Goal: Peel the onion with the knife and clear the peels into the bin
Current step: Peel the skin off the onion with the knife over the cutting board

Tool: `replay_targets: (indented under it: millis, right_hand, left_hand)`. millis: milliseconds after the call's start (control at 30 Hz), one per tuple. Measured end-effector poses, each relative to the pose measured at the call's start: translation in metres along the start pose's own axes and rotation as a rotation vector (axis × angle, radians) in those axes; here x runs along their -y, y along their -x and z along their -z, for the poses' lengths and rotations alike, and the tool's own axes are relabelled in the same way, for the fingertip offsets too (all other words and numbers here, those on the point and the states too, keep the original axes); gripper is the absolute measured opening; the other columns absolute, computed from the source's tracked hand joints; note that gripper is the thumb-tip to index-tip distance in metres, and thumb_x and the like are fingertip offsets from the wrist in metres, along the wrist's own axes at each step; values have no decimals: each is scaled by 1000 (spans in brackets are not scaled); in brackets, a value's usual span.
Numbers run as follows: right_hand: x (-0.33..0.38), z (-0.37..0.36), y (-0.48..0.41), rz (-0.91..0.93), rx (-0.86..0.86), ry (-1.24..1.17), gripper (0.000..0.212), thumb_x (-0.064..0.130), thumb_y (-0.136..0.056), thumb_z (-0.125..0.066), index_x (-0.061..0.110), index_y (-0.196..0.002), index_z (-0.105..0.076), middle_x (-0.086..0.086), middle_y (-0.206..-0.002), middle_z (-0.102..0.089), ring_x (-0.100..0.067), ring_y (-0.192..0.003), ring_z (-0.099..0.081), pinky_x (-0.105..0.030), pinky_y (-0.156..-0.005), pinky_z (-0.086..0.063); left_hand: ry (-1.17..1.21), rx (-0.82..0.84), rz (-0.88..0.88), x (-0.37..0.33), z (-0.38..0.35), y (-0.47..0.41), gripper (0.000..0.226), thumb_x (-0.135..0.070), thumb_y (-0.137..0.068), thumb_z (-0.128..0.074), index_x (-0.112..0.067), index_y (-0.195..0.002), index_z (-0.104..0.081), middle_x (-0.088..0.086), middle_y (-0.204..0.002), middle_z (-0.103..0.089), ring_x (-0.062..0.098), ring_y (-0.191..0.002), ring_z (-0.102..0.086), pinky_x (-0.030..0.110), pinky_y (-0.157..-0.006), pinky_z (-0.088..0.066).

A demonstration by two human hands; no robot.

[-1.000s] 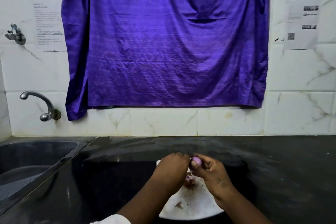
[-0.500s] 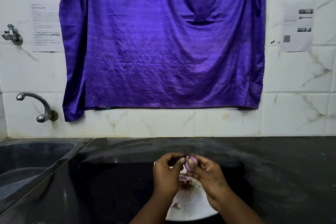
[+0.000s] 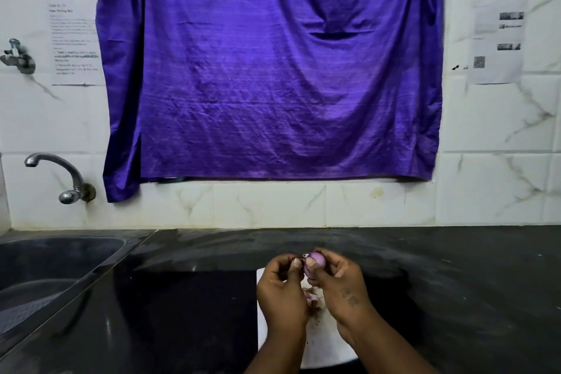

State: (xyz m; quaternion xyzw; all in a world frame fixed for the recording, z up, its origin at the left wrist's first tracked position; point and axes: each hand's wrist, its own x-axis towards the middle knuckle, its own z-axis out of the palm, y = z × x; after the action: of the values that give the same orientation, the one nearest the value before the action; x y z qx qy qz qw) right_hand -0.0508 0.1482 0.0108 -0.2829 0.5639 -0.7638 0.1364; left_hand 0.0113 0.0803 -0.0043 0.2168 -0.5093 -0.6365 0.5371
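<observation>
Head camera: both hands meet low in the middle of the view, above a white cutting board (image 3: 321, 346) that lies on the dark counter (image 3: 455, 282). The right hand (image 3: 340, 285) holds a small purple onion (image 3: 315, 261), its fingers curled behind the onion and the thumb pressed on its front. The left hand (image 3: 282, 291) is half closed beside it, thumb and fingertips pinching at the onion's left end, where a pale scrap of skin sticks out. No knife shows in either hand or on the counter; if one is there, it is hidden.

The onion's visible face looks smooth and glossy, so most of the dry skin seems to be off already, and the hands appear to be picking away the last bit at the tip. A small heap of peels (image 3: 312, 297) lies on the board between the wrists, partly covered by them.

What is left, by this view: finishing that end, then gathering the peels from the board and carrying them to the bin. No bin is in sight here. The sink (image 3: 54, 270) at the left, under the tap (image 3: 60, 173), plays no part now.
</observation>
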Motion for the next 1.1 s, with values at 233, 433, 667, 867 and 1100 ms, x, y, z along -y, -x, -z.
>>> replay_targets:
  millis: [233,433,667,867,1100]
  right_hand:
    - [-3,21,12,137,10,-9,34,11,-81,-78,12,-115,-71,-7,-105,-80,-17,-94,-75,-21,-73,-60]
    - [-9,26,7,57,20,-121,52,28,-72,-76,10,-120,-70,-8,-107,-80,-12,-87,-74,-34,-89,-59]
    - [-13,35,7,-12,44,-101,43,23,-74,-76,14,-115,-71,-4,-103,-81,-17,-92,-75,-31,-77,-60]
    - [-18,38,2,-7,39,-64,34,3,-82,-78,13,-114,-70,-10,-104,-80,-18,-88,-76,-23,-65,-58]
    - [-20,43,-3,17,40,-16,33,0,-79,-80,10,-109,-72,-9,-100,-81,-27,-96,-77,-29,-75,-61]
  left_hand:
    - [283,-247,412,-20,31,-86,24,1,-104,-55,-4,-81,-60,4,-57,-59,14,-50,-53,21,-45,-46]
    - [-420,139,17,20,34,-82,25,-15,-102,-66,-7,-83,-79,3,-73,-76,15,-57,-65,28,-58,-54]
    - [-631,275,-180,12,33,-81,22,-2,-84,-81,-20,-76,-71,-4,-72,-73,14,-70,-69,31,-66,-57]
    - [-356,636,-66,-6,14,-55,12,-20,-96,-74,-10,-97,-79,10,-91,-80,11,-74,-72,23,-66,-57]
    - [-350,579,-93,-1,5,-49,10,2,-91,-74,4,-82,-72,3,-70,-71,9,-64,-63,22,-61,-52]
